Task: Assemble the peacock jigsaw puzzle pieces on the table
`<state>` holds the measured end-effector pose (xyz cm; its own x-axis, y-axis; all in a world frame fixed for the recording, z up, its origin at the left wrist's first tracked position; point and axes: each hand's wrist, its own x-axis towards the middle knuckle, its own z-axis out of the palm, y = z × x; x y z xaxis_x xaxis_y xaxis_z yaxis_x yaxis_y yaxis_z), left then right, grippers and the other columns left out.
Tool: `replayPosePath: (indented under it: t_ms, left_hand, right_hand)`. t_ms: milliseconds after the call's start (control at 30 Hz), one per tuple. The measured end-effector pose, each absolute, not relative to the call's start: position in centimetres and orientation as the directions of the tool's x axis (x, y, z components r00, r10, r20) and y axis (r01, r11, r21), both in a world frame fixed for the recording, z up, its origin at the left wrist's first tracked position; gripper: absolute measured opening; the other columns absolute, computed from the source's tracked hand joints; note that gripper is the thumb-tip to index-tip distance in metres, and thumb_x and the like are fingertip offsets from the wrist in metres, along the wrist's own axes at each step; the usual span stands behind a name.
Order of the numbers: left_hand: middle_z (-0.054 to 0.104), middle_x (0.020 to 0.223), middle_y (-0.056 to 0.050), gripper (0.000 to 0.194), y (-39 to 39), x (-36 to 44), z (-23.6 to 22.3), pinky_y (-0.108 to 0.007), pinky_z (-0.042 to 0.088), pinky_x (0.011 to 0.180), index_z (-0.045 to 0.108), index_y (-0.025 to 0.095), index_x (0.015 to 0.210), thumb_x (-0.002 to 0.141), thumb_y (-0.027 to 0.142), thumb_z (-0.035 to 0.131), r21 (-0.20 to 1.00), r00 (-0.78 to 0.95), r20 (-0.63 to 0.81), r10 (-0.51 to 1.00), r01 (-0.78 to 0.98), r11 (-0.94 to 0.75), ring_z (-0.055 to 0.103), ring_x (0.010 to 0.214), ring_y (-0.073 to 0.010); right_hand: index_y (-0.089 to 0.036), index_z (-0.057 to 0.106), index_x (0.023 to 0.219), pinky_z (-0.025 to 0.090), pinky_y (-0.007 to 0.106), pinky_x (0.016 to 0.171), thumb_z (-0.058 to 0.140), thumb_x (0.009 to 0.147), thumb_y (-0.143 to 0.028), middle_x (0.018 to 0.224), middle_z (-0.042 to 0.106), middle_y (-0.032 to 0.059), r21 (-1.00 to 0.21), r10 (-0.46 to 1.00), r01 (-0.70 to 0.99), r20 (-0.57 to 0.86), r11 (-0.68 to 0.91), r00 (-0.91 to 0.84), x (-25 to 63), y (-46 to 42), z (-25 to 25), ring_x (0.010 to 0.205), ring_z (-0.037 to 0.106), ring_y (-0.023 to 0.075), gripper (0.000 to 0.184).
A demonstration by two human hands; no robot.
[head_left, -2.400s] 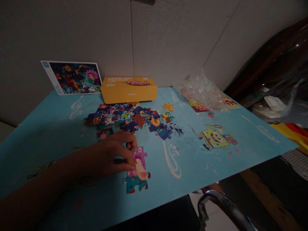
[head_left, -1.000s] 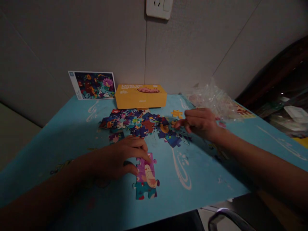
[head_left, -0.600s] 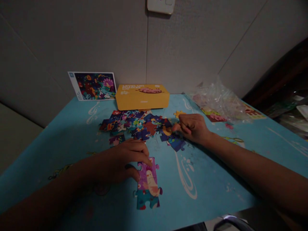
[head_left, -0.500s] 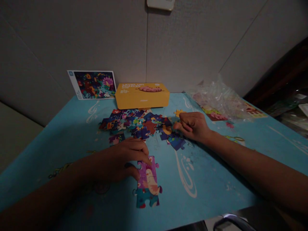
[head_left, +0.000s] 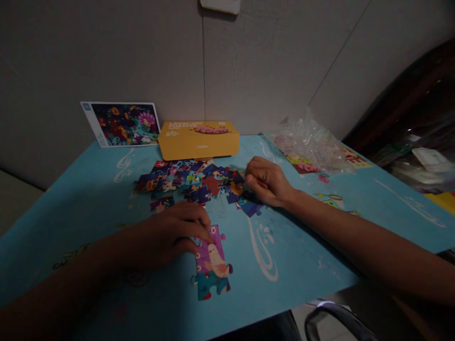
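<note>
My left hand (head_left: pixel 177 232) rests over a small block of joined puzzle pieces (head_left: pixel 213 265), its thumb and index finger on the block's upper left edge. The block lies flat, pink above and teal below, with a pale bird figure on it. My right hand (head_left: pixel 266 182) is curled closed at the right side of a heap of loose puzzle pieces (head_left: pixel 192 179). What its fingers hold, if anything, is hidden. Dark blue puzzle pieces (head_left: pixel 249 206) lie just below and left of that hand.
A yellow puzzle box (head_left: pixel 199 142) stands behind the heap. Beside it a picture card (head_left: pixel 124 124) leans on the wall. Crinkled clear plastic (head_left: pixel 313 147) covers colourful sheets at the back right. A dark curved object (head_left: pixel 330 317) is below the table's (head_left: pixel 256 303) front edge.
The view has shifted, so the scene sits further left. My right hand has moved slightly back and now covers most of the yellow piece behind it. My left hand stays on the joined pieces.
</note>
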<state>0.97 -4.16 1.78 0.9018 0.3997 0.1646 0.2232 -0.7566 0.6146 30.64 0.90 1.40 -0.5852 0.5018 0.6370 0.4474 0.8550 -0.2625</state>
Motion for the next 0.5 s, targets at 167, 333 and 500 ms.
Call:
replayPosePath:
  t_ms: [167, 333, 500]
  left_hand:
    - [0.064, 0.108, -0.005, 0.026, -4.4, 0.9, 1.9, -0.031, 0.044, 0.097, 0.068, 0.022, 0.105, 0.096, 0.008, 0.049, 0.576, 0.895, 0.203, 0.397, 0.219, -0.787, 0.058, 0.106, -0.0184]
    - [0.062, 0.104, -0.005, 0.020, -3.8, 0.8, 1.8, -0.033, 0.045, 0.091, 0.066, 0.020, 0.106, 0.096, 0.011, 0.051, 0.400, 0.778, 0.394, 0.489, 0.334, -0.853, 0.056, 0.100, -0.0188]
    - [0.061, 0.115, -0.009, 0.027, -2.2, 0.1, 0.6, -0.047, 0.042, 0.098, 0.066, 0.022, 0.115, 0.091, 0.033, 0.063, 0.255, 0.594, 0.474, 0.650, 0.614, -0.747, 0.052, 0.110, -0.0288]
  right_hand:
    - [-0.018, 0.065, 0.072, 0.039, 0.041, 0.079, 0.046, 0.101, -0.029, 0.089, 0.066, 0.0088, -0.176, 0.429, 0.409, 0.584, 0.896, -0.689, 30.4, 0.9, 1.7, 0.085, 0.054, 0.0220, 0.036]
    - [-0.017, 0.068, 0.075, 0.037, 0.043, 0.082, 0.044, 0.101, -0.028, 0.095, 0.066, 0.0098, -0.177, 0.464, 0.451, 0.572, 0.875, -0.677, 30.6, 0.9, 1.7, 0.089, 0.054, 0.0234, 0.036]
    - [-0.018, 0.064, 0.073, 0.036, 0.044, 0.081, 0.043, 0.101, -0.028, 0.097, 0.066, 0.0102, -0.155, 0.484, 0.495, 0.580, 0.855, -0.655, 30.8, 0.9, 1.9, 0.090, 0.054, 0.0242, 0.037]
